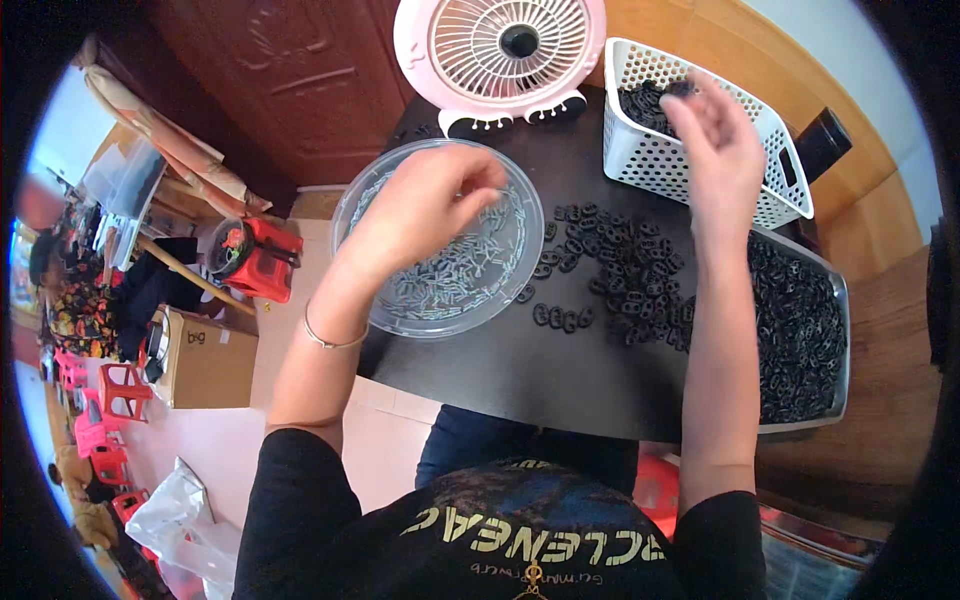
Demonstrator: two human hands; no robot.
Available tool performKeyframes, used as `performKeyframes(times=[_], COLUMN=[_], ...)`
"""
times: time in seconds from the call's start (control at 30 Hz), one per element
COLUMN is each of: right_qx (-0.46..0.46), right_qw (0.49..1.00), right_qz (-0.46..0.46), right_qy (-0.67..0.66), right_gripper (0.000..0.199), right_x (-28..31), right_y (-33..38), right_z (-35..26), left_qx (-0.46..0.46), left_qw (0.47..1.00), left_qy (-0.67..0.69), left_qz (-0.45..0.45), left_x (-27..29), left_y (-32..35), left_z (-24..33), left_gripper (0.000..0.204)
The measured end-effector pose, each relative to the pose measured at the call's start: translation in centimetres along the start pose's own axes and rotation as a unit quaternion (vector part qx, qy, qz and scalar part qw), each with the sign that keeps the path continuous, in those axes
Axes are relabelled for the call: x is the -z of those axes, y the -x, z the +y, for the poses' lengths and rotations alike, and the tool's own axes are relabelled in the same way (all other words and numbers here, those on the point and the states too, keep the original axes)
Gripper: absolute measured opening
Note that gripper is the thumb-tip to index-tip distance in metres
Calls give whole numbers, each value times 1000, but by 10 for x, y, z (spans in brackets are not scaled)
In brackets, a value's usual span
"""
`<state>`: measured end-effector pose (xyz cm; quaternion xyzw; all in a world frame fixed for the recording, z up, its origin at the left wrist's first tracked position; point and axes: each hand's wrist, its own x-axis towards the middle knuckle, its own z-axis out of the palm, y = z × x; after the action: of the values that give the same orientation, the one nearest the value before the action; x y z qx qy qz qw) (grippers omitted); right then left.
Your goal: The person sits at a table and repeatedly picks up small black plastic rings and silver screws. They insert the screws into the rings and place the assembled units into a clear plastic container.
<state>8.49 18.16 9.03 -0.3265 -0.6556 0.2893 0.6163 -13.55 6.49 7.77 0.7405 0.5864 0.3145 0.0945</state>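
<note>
My left hand is curled over a round clear plastic tub, its thumb and fingertips brought together. What they pinch, if anything, is too small to make out. Many short, thin metal pins cover the bottom of the tub. Above a white perforated basket, my right hand is slightly blurred. A small black plastic piece shows between its thumb and fingertips. More black pieces lie inside the basket. Loose black oval pieces with holes are spread over the dark table between my forearms.
A pink fan stands at the table's far edge. On the right, a metal tray is heaped with black pieces. A dark cylinder stands behind the basket. Cardboard box, red stools and a white bag occupy the floor at left.
</note>
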Motion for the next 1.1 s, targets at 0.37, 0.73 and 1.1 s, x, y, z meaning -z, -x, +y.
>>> performKeyframes(times=[0.37, 0.73, 1.1], right_qx=[23, -12, -32], right_qw=[993, 970, 914], right_qz=[-39, -219, -377], right_qy=[110, 106, 143], right_gripper=[36, 21, 15], right_x=[13, 40, 75], right_y=[40, 78, 93], right_z=[11, 9, -5], left_qx=[-18, 28, 70], left_qw=[975, 976, 992], left_qy=[-205, -189, -43], left_qz=[-85, -101, -92], left_x=[-33, -39, -28], left_y=[23, 18, 20], left_z=[-37, -35, -33], left_gripper=[8, 8, 13])
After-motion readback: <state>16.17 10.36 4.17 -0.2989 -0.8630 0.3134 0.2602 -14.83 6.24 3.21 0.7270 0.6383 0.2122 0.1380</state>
